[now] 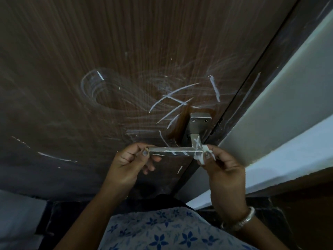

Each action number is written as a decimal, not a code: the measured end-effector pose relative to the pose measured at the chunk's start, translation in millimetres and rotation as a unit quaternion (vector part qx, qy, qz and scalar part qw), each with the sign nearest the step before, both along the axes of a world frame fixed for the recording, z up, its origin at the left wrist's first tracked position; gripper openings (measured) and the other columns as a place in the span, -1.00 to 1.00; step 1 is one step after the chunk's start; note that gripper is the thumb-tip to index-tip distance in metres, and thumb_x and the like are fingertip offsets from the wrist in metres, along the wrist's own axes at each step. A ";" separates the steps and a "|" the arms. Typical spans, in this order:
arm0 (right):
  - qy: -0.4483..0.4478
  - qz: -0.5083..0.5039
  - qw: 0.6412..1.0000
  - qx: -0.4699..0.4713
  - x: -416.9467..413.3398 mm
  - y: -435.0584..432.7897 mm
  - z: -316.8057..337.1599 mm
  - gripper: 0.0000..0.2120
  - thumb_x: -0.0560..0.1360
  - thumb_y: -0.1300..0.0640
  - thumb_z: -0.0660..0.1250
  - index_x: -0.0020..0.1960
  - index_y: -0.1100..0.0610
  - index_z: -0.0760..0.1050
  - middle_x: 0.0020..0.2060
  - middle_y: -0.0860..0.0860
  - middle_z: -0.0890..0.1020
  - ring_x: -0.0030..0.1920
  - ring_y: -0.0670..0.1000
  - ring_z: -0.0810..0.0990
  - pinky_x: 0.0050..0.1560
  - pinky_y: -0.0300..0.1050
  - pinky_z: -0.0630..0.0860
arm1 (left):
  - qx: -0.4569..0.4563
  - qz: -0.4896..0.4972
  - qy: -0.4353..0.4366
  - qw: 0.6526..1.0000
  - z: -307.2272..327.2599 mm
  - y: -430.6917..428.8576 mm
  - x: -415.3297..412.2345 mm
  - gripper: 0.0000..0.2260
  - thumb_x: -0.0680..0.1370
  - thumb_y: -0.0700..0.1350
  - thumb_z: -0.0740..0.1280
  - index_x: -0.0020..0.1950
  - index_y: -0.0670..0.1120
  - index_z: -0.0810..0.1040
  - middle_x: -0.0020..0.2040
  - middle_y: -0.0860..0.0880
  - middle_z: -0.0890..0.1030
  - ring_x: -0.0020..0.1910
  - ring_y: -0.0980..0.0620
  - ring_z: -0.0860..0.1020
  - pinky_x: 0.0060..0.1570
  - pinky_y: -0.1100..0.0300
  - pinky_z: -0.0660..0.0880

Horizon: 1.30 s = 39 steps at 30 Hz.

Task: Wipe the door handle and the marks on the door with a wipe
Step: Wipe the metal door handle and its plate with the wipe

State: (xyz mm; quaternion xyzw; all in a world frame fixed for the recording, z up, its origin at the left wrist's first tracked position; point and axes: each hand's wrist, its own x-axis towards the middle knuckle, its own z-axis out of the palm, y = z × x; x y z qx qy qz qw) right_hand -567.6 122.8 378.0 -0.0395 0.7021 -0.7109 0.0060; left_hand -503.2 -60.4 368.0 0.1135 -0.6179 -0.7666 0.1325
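Door handle [171, 150] was pinched at its free end by the left hand [129, 165] while the right hand [225, 170] pinched a white wipe [202, 156] against its bend.

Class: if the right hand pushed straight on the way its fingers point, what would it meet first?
Probably the door handle, at its bend; the wipe pinched in the right hand looks nearly on it.
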 end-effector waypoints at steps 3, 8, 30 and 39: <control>-0.001 0.000 1.000 -0.012 2.8 2.3 -0.1 -0.82 0.46 0.29 0.36 -0.06 0.06 0.66 -0.18 0.03 0.72 -0.14 0.00 0.69 -0.11 -0.20 0.60 | 0.002 0.004 -0.006 1.000 1.8 0.2 -0.1 -0.83 0.41 -0.07 0.21 -0.13 -0.04 0.58 -0.30 -0.05 0.69 -0.45 0.15 0.53 -0.46 0.33 0.43; 0.006 -0.024 1.000 0.010 -13.9 -11.8 4.7 -0.65 0.48 0.32 0.34 -0.19 -0.15 0.64 -0.22 -0.17 0.71 -0.20 -0.21 0.65 -0.17 -0.38 0.53 | -0.012 0.006 -0.009 1.000 2.8 -0.7 0.4 -0.83 0.40 -0.07 0.21 -0.12 -0.06 0.57 -0.30 -0.01 0.69 -0.43 0.16 0.53 -0.46 0.33 0.43; 0.411 0.015 0.861 0.300 -9.9 17.0 58.9 -0.77 0.45 0.41 0.30 0.03 0.21 0.61 -0.07 -0.01 0.63 -0.04 0.02 0.63 0.02 -0.23 0.52 | -0.017 0.000 -0.008 1.000 6.9 -4.1 7.7 -0.81 0.47 0.03 0.25 -0.10 0.15 0.67 -0.24 0.01 0.69 -0.34 0.18 0.54 -0.37 0.35 0.46; 0.370 0.009 0.866 0.338 -18.0 7.4 42.5 -0.72 0.45 0.47 0.27 0.05 0.20 0.60 -0.09 0.02 0.63 -0.09 -0.01 0.60 0.01 -0.37 0.46 | -0.020 -0.013 -0.010 1.000 6.3 -4.0 13.0 -0.75 0.47 -0.04 0.21 -0.03 0.19 0.65 -0.22 0.00 0.68 -0.33 0.16 0.54 -0.35 0.34 0.46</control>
